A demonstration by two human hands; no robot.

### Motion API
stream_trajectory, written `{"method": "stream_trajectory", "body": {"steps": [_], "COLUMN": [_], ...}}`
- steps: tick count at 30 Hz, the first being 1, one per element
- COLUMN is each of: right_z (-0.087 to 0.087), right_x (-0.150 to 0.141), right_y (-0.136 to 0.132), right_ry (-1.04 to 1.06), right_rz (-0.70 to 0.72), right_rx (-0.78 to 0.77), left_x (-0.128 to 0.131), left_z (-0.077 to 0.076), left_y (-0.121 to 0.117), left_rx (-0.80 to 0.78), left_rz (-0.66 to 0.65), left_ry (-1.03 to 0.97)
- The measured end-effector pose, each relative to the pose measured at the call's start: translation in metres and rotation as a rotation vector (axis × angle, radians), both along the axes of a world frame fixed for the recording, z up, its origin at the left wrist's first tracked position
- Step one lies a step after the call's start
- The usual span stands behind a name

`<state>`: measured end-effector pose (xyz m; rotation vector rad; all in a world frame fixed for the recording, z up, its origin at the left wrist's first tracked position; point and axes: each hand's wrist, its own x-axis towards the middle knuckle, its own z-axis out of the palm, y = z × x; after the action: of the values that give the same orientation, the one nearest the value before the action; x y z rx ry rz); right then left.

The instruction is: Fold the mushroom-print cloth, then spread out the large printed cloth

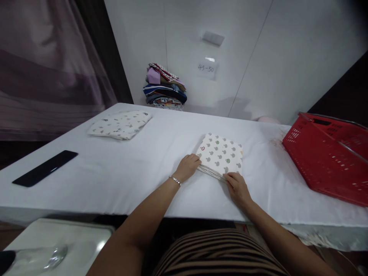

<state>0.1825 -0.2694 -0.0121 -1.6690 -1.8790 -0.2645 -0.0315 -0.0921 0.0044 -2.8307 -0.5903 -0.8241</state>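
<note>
A folded white cloth with a small grey and green print [222, 155] lies on the white table [129, 168] in front of me. My left hand [188, 166] grips the cloth's near left corner with curled fingers. My right hand [236, 188] pinches the near right edge of the same cloth. A thin bracelet sits on my left wrist.
Another folded printed cloth [120, 124] lies at the far left of the table. A pile of folded clothes [164, 87] stands against the white wall behind. A red plastic basket [330, 157] sits at the right. A flat black object [45, 168] lies near the left edge.
</note>
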Motion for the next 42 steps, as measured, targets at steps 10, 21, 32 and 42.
{"method": "stream_trajectory", "body": {"steps": [10,21,32,42], "right_z": [0.019,0.043,0.033,0.031], "right_x": [-0.001,-0.017,-0.024,-0.024], "right_y": [0.008,0.033,0.062,0.054], "right_ry": [-0.017,-0.165,-0.223,-0.254], "right_rz": [-0.029,-0.068,0.029,0.090], "right_rx": [-0.161,-0.249,-0.237,-0.211], "left_x": [0.000,0.005,0.000,-0.005], "left_z": [0.002,0.005,0.007,0.010], "left_y": [-0.003,0.004,0.001,0.002], "left_rx": [-0.021,0.038,-0.070,-0.146], "left_rz": [0.018,-0.097,-0.070,-0.106], "left_ry": [-0.009,0.075,0.076,0.111]}}
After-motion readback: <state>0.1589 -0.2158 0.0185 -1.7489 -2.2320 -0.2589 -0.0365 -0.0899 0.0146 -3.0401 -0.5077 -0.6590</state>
